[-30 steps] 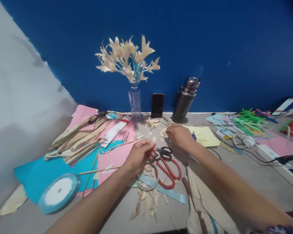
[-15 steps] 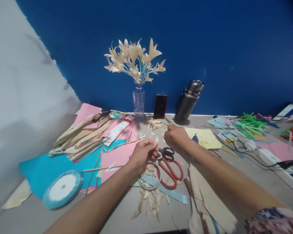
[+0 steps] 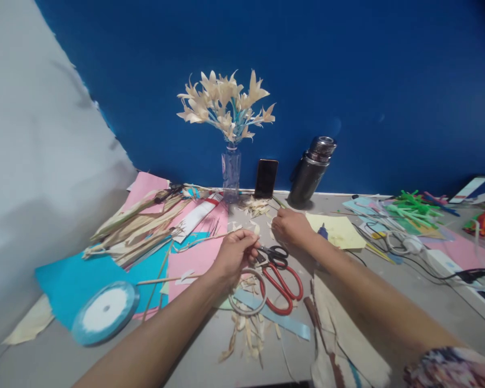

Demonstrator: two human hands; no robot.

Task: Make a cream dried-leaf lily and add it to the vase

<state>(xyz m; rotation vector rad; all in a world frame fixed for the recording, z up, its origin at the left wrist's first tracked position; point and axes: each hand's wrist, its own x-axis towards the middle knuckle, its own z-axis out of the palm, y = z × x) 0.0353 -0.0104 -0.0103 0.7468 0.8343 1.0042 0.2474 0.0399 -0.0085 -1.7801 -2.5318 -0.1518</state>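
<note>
My left hand (image 3: pixel 239 252) is pinched closed above the table, just left of the black-handled scissors (image 3: pixel 277 255). What its fingertips hold is too small to make out; a pale husk petal (image 3: pixel 254 229) shows right behind them. My right hand (image 3: pixel 293 227) is lowered to the tabletop with its fingers curled, and its fingertips are hidden. Beside it lie small pale petals. Below my left hand are red-handled scissors (image 3: pixel 282 293), a pale ring-shaped roll (image 3: pixel 248 312) and a light blue ribbon (image 3: pixel 293 323). Husk scraps (image 3: pixel 248 337) are scattered nearer me.
Husk flowers (image 3: pixel 226 102) stand in a clear bottle (image 3: pixel 231 175) by the blue wall. A phone (image 3: pixel 266 179) and a thermos (image 3: pixel 311 172) are beside it. Left are dried husks (image 3: pixel 145 226) and a ribbon spool (image 3: pixel 105 312); right, yellow paper (image 3: pixel 343 231), cables and a power strip (image 3: pixel 461 280).
Both hands stay almost in place. My left hand has shifted very slightly left, and the pale tip seen at its fingers shows less. The view has tilted a little.
</note>
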